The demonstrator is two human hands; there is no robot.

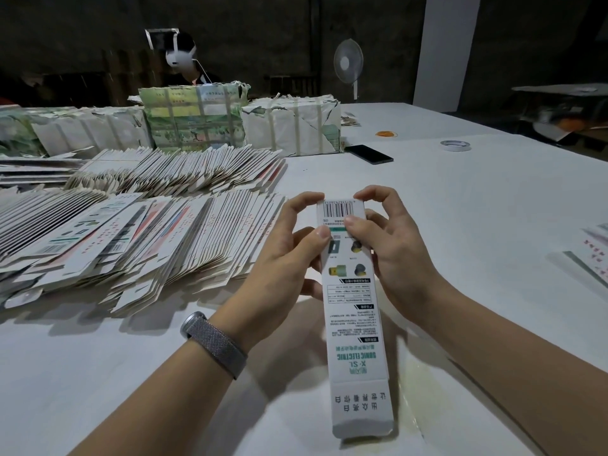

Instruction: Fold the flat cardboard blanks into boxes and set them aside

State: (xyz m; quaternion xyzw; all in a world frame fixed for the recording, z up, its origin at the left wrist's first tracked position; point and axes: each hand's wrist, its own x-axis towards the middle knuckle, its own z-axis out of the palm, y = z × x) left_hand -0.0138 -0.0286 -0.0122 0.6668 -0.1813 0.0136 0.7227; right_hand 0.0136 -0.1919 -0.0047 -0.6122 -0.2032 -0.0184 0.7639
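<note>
I hold one long, narrow white carton (353, 327) with green print and a barcode, lengthwise above the table, its near end flap open toward me. My left hand (289, 258) grips its left side, thumb on the printed face and forefinger curled over the far end. My right hand (385, 245) grips the right side, thumb pressed below the barcode, forefinger on the far top edge. Fanned rows of flat cardboard blanks (131, 232) lie on the table to the left.
Taped paper-wrapped bundles (194, 116) stand behind the blanks. A black phone (368, 154), a tape roll (455, 145) and orange rubber bands (386, 134) lie further back. More printed cartons (589, 258) sit at the right edge. A person sits behind the bundles; a fan (348, 65) stands beyond.
</note>
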